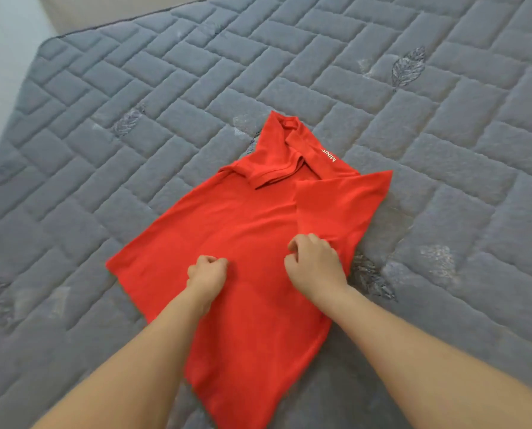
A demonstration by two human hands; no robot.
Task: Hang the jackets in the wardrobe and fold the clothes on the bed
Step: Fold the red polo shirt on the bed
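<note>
A red polo shirt (pixel 243 230) lies flat on the grey quilted mattress (pixel 110 125), collar away from me. One sleeve is folded in over the chest, and the right side panel is folded inward. My left hand (pixel 207 275) rests on the shirt's middle with its fingers curled into the fabric. My right hand (pixel 314 264) pinches the lower edge of the folded right panel. Both forearms reach in from the bottom of the view and cover part of the shirt's hem.
The mattress fills nearly the whole view, with stitched leaf motifs (pixel 408 68) here and there. Its far left corner (pixel 46 46) meets a pale floor and a beige surface (pixel 82 10) at the top left.
</note>
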